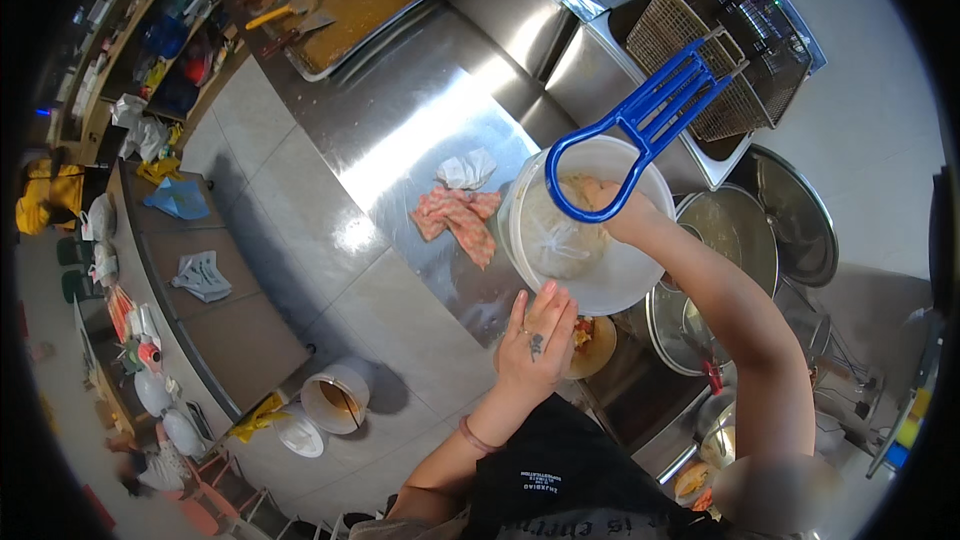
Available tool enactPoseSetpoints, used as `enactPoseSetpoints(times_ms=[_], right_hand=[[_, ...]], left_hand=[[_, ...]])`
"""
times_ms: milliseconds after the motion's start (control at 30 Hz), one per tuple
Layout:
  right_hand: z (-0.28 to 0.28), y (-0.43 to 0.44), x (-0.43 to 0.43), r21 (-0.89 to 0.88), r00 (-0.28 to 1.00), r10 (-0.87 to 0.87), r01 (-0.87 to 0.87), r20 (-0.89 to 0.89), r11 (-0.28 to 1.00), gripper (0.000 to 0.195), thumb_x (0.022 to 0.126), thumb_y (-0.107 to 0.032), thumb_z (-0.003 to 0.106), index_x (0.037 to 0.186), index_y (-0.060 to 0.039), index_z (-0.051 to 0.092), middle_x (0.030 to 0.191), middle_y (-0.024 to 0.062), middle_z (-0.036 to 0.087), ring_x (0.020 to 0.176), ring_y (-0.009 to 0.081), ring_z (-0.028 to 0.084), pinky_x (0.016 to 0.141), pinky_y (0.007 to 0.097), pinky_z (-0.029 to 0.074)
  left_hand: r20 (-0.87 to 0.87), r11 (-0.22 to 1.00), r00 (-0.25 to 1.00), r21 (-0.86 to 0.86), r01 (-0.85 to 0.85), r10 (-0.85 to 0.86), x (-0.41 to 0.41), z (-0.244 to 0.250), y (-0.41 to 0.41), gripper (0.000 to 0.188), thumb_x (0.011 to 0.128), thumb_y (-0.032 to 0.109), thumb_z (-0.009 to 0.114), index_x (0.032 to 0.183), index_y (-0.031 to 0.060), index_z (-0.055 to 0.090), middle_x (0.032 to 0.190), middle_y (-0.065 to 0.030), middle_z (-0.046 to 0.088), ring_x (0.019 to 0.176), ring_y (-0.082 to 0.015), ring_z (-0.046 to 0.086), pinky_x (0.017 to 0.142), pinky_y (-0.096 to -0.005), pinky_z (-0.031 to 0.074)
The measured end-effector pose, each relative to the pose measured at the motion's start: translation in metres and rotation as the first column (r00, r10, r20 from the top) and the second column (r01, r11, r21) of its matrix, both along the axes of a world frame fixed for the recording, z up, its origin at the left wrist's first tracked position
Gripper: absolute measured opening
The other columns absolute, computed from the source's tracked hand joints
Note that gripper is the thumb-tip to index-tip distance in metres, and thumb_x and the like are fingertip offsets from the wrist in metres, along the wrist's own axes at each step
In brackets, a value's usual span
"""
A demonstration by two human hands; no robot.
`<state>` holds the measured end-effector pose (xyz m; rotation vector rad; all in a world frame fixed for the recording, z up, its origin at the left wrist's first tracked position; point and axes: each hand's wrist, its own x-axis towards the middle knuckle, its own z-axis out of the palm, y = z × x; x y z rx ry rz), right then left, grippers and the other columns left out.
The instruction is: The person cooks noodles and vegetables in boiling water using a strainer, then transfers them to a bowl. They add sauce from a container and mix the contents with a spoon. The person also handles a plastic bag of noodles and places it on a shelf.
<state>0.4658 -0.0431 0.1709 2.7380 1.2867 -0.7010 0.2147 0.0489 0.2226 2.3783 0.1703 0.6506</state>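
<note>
A round, translucent white plastic tub stands on the steel counter. Inside lies a clear plastic bag with pale contents. My right hand reaches into the tub at the bag; its fingertips are partly hidden behind the blue basket handle, so its grip cannot be made out. My left hand lies against the tub's near outer side, fingers extended and a little apart, with nothing held. A red-and-white patterned cloth and a crumpled white tissue or bag lie left of the tub.
A wire fryer basket sits over the steel fryer at the upper right. Large metal pots stand right of the tub. A metal tray with yellow-handled scrapers lies at the upper left. A bowl of food stands nearby; a bucket is on the floor.
</note>
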Motion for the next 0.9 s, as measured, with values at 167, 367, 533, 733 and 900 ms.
enactPoseSetpoints(times_ms=[167, 367, 533, 733, 900], right_hand=[[-0.037, 0.02, -0.029, -0.102, 0.986, -0.156, 0.162, 0.062, 0.981, 0.054, 0.081, -0.006, 0.063, 0.133, -0.0013, 0.046, 0.121, 0.0281, 0.058, 0.111, 0.0381, 0.062, 0.094, 0.0447, 0.052], [0.043, 0.008, -0.013, 0.045, 0.787, -0.375, 0.452, -0.491, 0.891, 0.029, 0.077, 0.001, 0.071, 0.105, 0.0042, 0.062, 0.101, 0.0209, 0.067, 0.082, 0.0268, 0.07, 0.068, 0.0337, 0.057], [0.133, -0.025, -0.016, 0.216, 0.623, -0.365, 0.662, -0.692, 0.718, 0.024, 0.085, 0.001, 0.069, 0.107, 0.0028, 0.061, 0.098, 0.0092, 0.066, 0.076, 0.0126, 0.064, 0.062, 0.027, 0.054], [0.184, -0.052, -0.016, 0.243, 0.338, -0.163, 0.871, -0.927, 0.426, 0.015, 0.094, -0.01, 0.065, 0.108, -0.0073, 0.06, 0.093, 0.0022, 0.067, 0.075, 0.0082, 0.062, 0.06, 0.0215, 0.048], [0.2, -0.055, -0.024, 0.269, 0.311, -0.071, 0.9, -0.948, 0.344, 0.016, 0.095, -0.012, 0.065, 0.11, -0.0085, 0.059, 0.091, 0.0001, 0.067, 0.072, 0.0063, 0.06, 0.057, 0.0207, 0.045]], left_hand=[[-0.032, 1.0, 0.999, 0.007, 0.023, -0.023, -0.006, 0.008, 0.0, 0.039, 0.078, -0.001, 0.066, 0.116, 0.0003, 0.064, 0.121, -0.0141, 0.063, 0.124, -0.0324, 0.057, 0.107, -0.0523, 0.04], [0.003, 1.0, 1.0, -0.027, -0.003, 0.003, -0.008, 0.002, 0.002, 0.036, 0.078, -0.002, 0.065, 0.114, -0.0002, 0.065, 0.122, -0.0149, 0.063, 0.125, -0.0321, 0.056, 0.106, -0.0524, 0.041], [0.06, 1.0, 0.998, 0.009, -0.01, 0.009, -0.007, 0.0, -0.004, 0.037, 0.078, -0.003, 0.066, 0.115, -0.0017, 0.063, 0.122, -0.0158, 0.063, 0.126, -0.0328, 0.055, 0.107, -0.053, 0.04], [0.021, 1.0, 0.999, -0.01, 0.024, -0.024, -0.01, 0.008, -0.002, 0.041, 0.078, -0.002, 0.065, 0.119, -0.0021, 0.06, 0.125, -0.0166, 0.061, 0.13, -0.0342, 0.052, 0.109, -0.0544, 0.037], [0.028, 1.0, 1.0, 0.026, 0.006, -0.007, -0.01, 0.007, -0.006, 0.041, 0.079, -0.001, 0.065, 0.12, -0.0027, 0.06, 0.126, -0.0176, 0.06, 0.131, -0.0347, 0.051, 0.111, -0.0541, 0.035]])
